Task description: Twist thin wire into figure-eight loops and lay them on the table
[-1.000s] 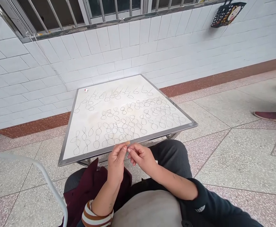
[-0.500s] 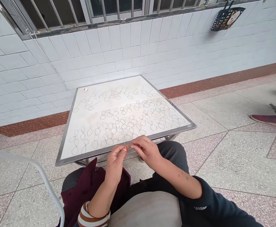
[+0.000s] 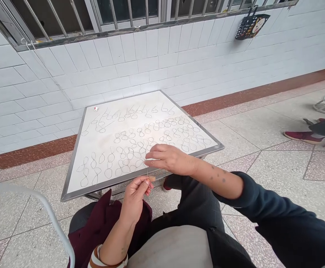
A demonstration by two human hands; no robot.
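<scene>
Your left hand (image 3: 134, 195), at lower center of the frame, pinches a small tan block (image 3: 152, 178) between thumb and bent forefinger; the block sits just below the near edge of the table (image 3: 148, 97). A thin wire (image 3: 147, 172) stands up from the block. Your right hand (image 3: 173, 160), at center, is above it, fingers extended leftward and slightly parted, their tips near the top of the wire; the thumb is hidden, so whether they grip the wire cannot be told. The step in hand appears to be working the wire at the block. The next move seems to call for a firm left pinch and light, accurate right fingertips. Note the surface: the white top carries rows of wire loops (image 3: 126, 153), many in figure-eights, with long-tailed pieces toward the far side and a small red-and-white item (image 3: 96, 109) at its upper left corner. Behind it runs a white tiled wall (image 3: 140, 52), with a barred window (image 3: 127, 13) at the top and a dark patterned bag (image 3: 252, 26) at upper right. At right, another person's maroon shoe (image 3: 300, 136) rests on the speckled floor (image 3: 243, 182).
</scene>
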